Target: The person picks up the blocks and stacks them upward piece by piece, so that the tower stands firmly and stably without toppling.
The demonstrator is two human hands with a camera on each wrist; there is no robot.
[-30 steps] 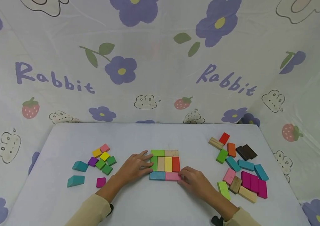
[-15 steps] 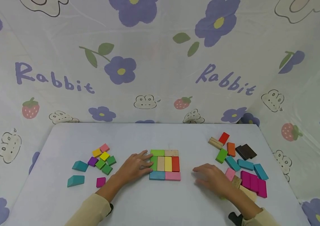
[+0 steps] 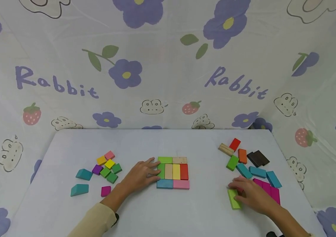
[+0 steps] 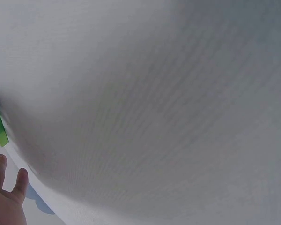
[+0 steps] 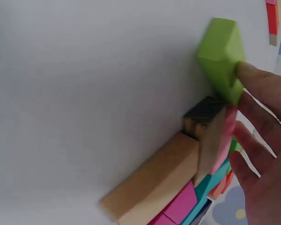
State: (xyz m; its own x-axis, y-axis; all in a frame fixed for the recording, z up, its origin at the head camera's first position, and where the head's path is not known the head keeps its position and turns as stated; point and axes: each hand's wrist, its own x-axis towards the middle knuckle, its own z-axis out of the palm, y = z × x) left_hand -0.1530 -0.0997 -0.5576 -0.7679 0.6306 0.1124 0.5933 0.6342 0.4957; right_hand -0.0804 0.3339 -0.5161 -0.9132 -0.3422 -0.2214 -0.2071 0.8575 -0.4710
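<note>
At the middle of the table, in the head view, colored blocks lie flat in a neat rectangle: a lime and a speckled beige block at the back, upright green, beige, yellow block (image 3: 176, 171) and red block (image 3: 184, 171) between, blue block (image 3: 165, 184) and pink block (image 3: 181, 184) in front. My left hand (image 3: 141, 174) rests at its left edge, fingers spread and fingertips touching the green side. Off to the right, my right hand (image 3: 252, 194) pinches a lime green block (image 3: 234, 200) between thumb and finger; the right wrist view shows them against the lime block (image 5: 220, 56).
Loose blocks surround the right hand: teal block (image 3: 257, 172), magenta blocks (image 3: 274, 195), orange block (image 3: 242, 156) and dark brown blocks (image 3: 261, 158). Small cubes (image 3: 110, 163) and teal wedges (image 3: 80, 189) lie on the left. A printed curtain (image 3: 168, 65) hangs behind the table.
My right hand has left the front pink block of the rectangle and moved right to the lime green block, which it now pinches. The left hand has stayed in place.
</note>
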